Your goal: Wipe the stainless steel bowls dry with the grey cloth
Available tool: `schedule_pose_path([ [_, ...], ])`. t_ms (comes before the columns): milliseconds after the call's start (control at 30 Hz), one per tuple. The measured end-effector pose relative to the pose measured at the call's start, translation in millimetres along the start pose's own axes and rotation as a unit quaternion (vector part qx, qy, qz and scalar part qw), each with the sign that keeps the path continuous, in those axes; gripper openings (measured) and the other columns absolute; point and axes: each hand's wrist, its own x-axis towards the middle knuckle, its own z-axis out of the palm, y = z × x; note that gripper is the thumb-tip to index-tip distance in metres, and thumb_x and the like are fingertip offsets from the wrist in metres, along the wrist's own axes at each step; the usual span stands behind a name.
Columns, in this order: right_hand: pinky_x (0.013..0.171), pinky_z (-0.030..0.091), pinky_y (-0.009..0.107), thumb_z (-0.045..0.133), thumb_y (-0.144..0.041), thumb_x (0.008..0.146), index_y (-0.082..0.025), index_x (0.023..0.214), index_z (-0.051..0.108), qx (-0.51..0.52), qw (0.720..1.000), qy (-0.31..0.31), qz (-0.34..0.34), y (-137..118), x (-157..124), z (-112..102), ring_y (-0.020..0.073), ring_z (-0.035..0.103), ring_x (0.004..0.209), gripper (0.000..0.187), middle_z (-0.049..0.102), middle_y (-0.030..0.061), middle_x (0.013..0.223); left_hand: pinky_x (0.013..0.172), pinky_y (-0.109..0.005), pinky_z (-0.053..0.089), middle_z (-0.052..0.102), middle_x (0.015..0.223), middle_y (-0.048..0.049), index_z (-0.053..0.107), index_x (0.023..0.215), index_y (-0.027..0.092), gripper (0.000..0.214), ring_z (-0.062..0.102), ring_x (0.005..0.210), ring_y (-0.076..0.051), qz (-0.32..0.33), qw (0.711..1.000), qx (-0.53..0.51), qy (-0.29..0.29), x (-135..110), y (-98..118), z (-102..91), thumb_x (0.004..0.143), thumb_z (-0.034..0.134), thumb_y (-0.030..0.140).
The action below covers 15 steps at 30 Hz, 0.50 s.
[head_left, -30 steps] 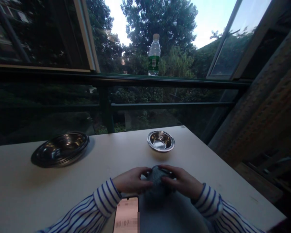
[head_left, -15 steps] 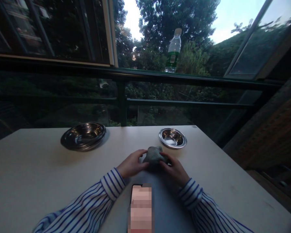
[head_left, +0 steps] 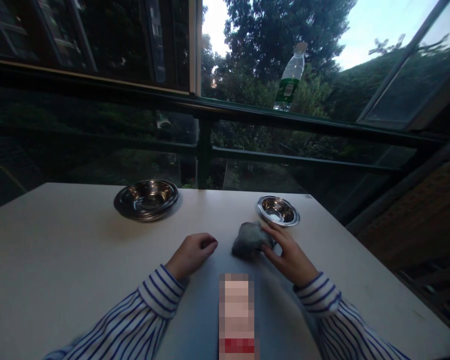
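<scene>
A crumpled grey-green cloth [head_left: 250, 241] lies bunched on the white table. My right hand [head_left: 287, 255] has its thumb and fingers around the right side of the cloth, gripping it. To the left of the cloth, and apart from it, my left hand [head_left: 192, 252] hovers low over the table. Its fingers are curled in against the thumb, and nothing shows between them. Just behind the right hand's fingertips sits a small steel bowl [head_left: 260, 207]. Between my forearms lies a phone-like item [head_left: 237, 315], its face blurred by pixels.
A stack of wider steel bowls [head_left: 146, 201] stands at the back left of the white table [head_left: 78, 280]. Behind the table runs a dark green railing [head_left: 243, 115], with a clear plastic bottle [head_left: 290, 77] with a green label on it. Windows and trees lie beyond.
My left hand has let go of the cloth and drawn back to the left, its fingers closing. The right hand stays on the cloth. The whole view has shifted slightly.
</scene>
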Motion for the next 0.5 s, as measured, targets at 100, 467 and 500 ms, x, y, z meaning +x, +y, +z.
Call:
schedule_pose_path([
  [100, 0.098, 0.036, 0.045, 0.051, -0.031, 0.079, -0.017, 0.112, 0.057, -0.034, 0.999, 0.012, -0.023, -7, -1, 1, 0.0273, 0.046, 0.116, 0.037, 0.051, 0.0148, 0.124, 0.064, -0.028, 0.041, 0.068, 0.070, -0.0058, 0.069, 0.074, 0.015, 0.025, 0.058, 0.067, -0.019, -0.008, 1.000, 0.003, 0.004, -11, -6, -8.8, 0.072, 0.054, 0.035],
  [467, 0.074, 0.047, 0.034, 0.044, -0.023, 0.081, -0.018, 0.087, 0.065, -0.078, 0.992, -0.059, -0.074, -50, 23, 4, 0.0212, 0.061, 0.080, 0.022, 0.066, 0.0082, 0.084, 0.067, -0.028, 0.042, 0.068, 0.074, -0.0059, 0.069, 0.077, 0.016, 0.025, 0.060, 0.071, -0.020, -0.035, 0.996, -0.025, 0.075, -37, -27, -41.0, 0.072, 0.055, 0.036],
  [500, 0.075, 0.047, 0.034, 0.045, -0.023, 0.081, -0.018, 0.087, 0.065, -0.081, 0.992, -0.061, -0.077, -54, 27, 6, 0.0213, 0.060, 0.081, 0.021, 0.066, 0.0083, 0.086, 0.067, -0.028, 0.043, 0.068, 0.074, -0.0058, 0.069, 0.077, 0.016, 0.025, 0.060, 0.071, -0.020, -0.040, 0.995, -0.030, 0.090, -39, -29, -44.8, 0.072, 0.055, 0.036],
])
